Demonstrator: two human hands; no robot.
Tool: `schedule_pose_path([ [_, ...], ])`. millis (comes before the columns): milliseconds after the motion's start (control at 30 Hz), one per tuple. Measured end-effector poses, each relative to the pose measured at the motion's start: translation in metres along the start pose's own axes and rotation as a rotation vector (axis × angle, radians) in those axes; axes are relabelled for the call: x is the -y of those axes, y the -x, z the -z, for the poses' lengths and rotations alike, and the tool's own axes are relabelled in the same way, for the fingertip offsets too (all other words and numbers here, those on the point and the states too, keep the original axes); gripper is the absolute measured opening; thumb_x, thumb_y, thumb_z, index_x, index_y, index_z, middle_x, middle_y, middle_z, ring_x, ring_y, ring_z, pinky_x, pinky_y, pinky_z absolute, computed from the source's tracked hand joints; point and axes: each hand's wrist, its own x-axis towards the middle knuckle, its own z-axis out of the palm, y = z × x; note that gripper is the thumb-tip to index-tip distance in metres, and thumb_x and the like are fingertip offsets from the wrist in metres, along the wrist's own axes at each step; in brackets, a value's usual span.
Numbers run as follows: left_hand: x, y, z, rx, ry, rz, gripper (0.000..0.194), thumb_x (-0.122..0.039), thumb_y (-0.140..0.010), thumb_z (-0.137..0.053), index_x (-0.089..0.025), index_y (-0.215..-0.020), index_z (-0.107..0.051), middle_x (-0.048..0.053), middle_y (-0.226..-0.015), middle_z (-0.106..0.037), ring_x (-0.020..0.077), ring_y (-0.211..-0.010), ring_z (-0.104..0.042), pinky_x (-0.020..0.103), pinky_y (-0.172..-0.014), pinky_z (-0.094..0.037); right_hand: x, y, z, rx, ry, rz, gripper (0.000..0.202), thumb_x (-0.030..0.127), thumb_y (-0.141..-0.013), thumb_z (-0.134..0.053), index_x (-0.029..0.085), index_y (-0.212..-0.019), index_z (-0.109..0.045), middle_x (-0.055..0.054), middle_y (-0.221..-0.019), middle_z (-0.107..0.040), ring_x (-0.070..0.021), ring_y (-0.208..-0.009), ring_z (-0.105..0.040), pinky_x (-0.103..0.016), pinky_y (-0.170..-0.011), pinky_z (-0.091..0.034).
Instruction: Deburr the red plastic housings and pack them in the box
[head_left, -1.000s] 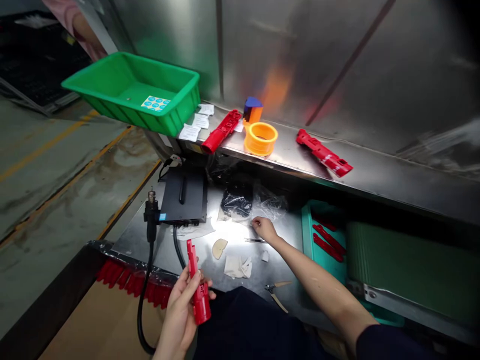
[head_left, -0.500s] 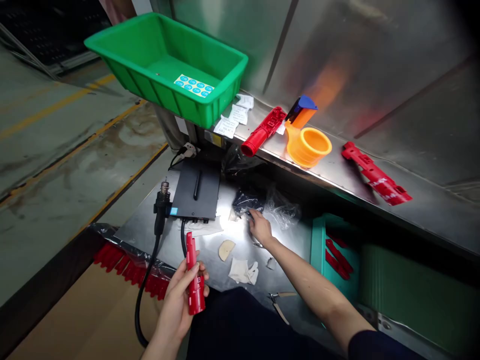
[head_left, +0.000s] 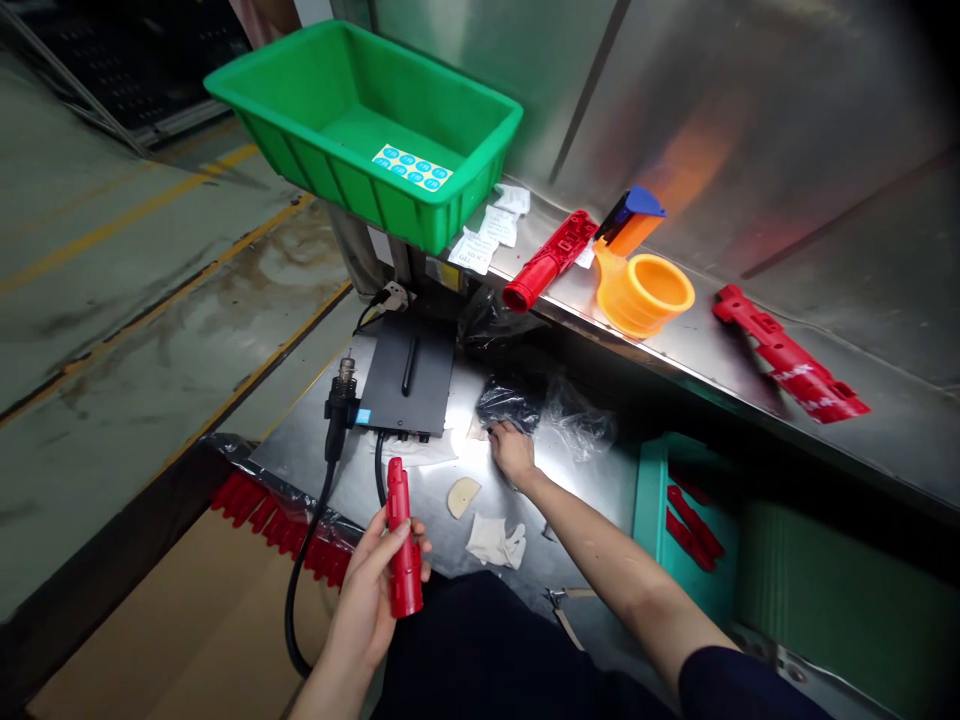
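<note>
In my left hand (head_left: 379, 570) is a red plastic housing (head_left: 405, 545), tube-shaped, held upright with the thumb across its front and the fingers wrapped behind. My right hand (head_left: 514, 455) reaches to the near edge of a clear plastic bag (head_left: 511, 395) with dark contents. Its fingers are curled together there, and their tips are partly hidden; what they pinch is too small to make out. Below that hand lie a beige half-round piece (head_left: 463, 496) and a crumpled white glove (head_left: 495, 541) on the metal bench (head_left: 427, 490).
A hot-air gun (head_left: 339, 410) stands left of a dark control box (head_left: 410, 378). Above, a shelf carries a green bin (head_left: 360, 170), red housings (head_left: 551, 260) and an orange tape dispenser (head_left: 645, 295). A teal bin (head_left: 649, 500) with red parts is at right; pliers (head_left: 566, 615) lie near my lap.
My right hand has moved slightly left against the bag, its fingers more curled. My left hand keeps the red housing. The whole view has shifted a little.
</note>
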Motion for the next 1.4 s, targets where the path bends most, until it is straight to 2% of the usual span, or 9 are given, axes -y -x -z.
schedule_pose_path([
  [300, 0.005, 0.001, 0.002, -0.003, 0.017, -0.018, 0.055, -0.026, -0.076, -0.086, -0.016, -0.124, -0.06, 0.003, -0.086, -0.068, 0.0183, -0.075, -0.063, 0.027, -0.054, -0.054, -0.013, 0.003, -0.003, 0.086, -0.341, -0.057, 0.029, 0.036, -0.101, -0.066, 0.018, -0.124, -0.065, -0.01, -0.13, -0.065, -0.0258, -0.114, -0.066, -0.048, -0.097, -0.057],
  [567, 0.009, 0.002, 0.004, 0.02, -0.019, -0.01, 0.052, -0.028, -0.077, -0.085, -0.016, -0.121, -0.061, 0.003, -0.087, -0.067, 0.0185, -0.075, -0.064, 0.027, -0.054, -0.053, -0.032, 0.015, -0.021, 0.253, -0.777, -0.325, 0.031, 0.036, -0.101, -0.066, 0.016, -0.125, -0.064, -0.008, -0.121, -0.067, -0.0222, -0.1, -0.069, -0.041, -0.084, -0.062],
  [700, 0.013, 0.003, 0.004, 0.029, -0.025, -0.004, 0.051, -0.027, -0.076, -0.085, -0.015, -0.12, -0.062, 0.003, -0.086, -0.067, 0.0184, -0.075, -0.064, 0.027, -0.054, -0.054, -0.034, 0.024, -0.029, 0.304, -0.964, -0.387, 0.031, 0.036, -0.101, -0.067, 0.016, -0.124, -0.064, -0.008, -0.121, -0.067, -0.0221, -0.099, -0.069, -0.041, -0.084, -0.062],
  [933, 0.016, 0.005, 0.002, 0.015, -0.038, 0.004, 0.052, -0.026, -0.076, -0.085, -0.015, -0.121, -0.062, 0.004, -0.086, -0.069, 0.0173, -0.072, -0.064, 0.027, -0.053, -0.054, -0.034, 0.045, -0.029, 0.397, -1.32, -0.342, 0.028, 0.035, -0.101, -0.067, 0.016, -0.122, -0.064, -0.008, -0.118, -0.068, -0.021, -0.097, -0.069, -0.039, -0.082, -0.062],
  [1167, 0.022, 0.003, -0.006, 0.001, -0.074, 0.02, 0.054, -0.024, -0.077, -0.082, -0.015, -0.125, -0.06, 0.005, -0.086, -0.069, 0.0184, -0.072, -0.065, 0.027, -0.051, -0.054, -0.033, 0.055, -0.024, 0.375, -1.572, -0.333, 0.027, 0.034, -0.101, -0.066, 0.016, -0.12, -0.064, -0.006, -0.111, -0.068, -0.0177, -0.087, -0.069, -0.033, -0.073, -0.062],
  [1300, 0.026, 0.002, -0.009, 0.008, -0.108, 0.019, 0.052, -0.023, -0.078, -0.081, -0.015, -0.124, -0.06, 0.006, -0.087, -0.07, 0.0179, -0.07, -0.065, 0.026, -0.05, -0.054, -0.021, 0.058, -0.008, 0.427, -1.683, -0.266, 0.025, 0.034, -0.102, -0.066, 0.015, -0.117, -0.064, -0.004, -0.105, -0.068, -0.0155, -0.081, -0.068, -0.03, -0.068, -0.061],
  [1400, 0.025, 0.005, -0.014, 0.019, -0.135, -0.004, 0.056, -0.026, -0.079, -0.082, -0.016, -0.128, -0.057, 0.007, -0.093, -0.071, 0.0172, -0.071, -0.066, 0.025, -0.051, -0.055, -0.006, 0.078, 0.017, 0.519, -1.749, -0.163, 0.02, 0.033, -0.102, -0.066, 0.014, -0.111, -0.065, -0.001, -0.094, -0.067, -0.0115, -0.069, -0.064, -0.024, -0.058, -0.056],
])
